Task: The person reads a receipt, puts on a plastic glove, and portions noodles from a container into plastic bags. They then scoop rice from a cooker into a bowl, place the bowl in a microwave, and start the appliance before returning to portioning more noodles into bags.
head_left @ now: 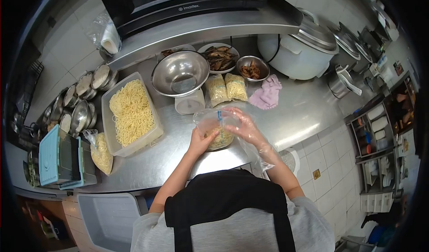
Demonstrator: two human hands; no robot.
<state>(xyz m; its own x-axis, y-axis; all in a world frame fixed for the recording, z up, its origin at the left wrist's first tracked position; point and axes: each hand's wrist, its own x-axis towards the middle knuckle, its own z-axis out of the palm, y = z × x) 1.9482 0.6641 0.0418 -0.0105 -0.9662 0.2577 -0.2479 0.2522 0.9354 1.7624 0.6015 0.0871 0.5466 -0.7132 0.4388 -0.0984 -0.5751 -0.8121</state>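
Both hands meet over the steel counter [295, 113] around a clear plastic bag of noodles [214, 131]. My left hand [199, 140] is bare and grips the bag's left side. My right hand [243, 127] wears a loose clear plastic glove and holds the bag's upper right edge, near a small blue mark. The bag rests on the counter with yellow noodles showing at its bottom. Just beyond it lie two packed noodle bags [226, 89] and a scale with a steel bowl [181, 78].
A clear tub of noodles [132, 113] stands to the left, with another noodle bag [102, 153] and a teal box [58, 158] beyond. Stacked steel bowls [80, 102] line the far left. Two dishes of food [232, 60], a pink cloth [267, 93] and a rice cooker [304, 44] sit at the back.
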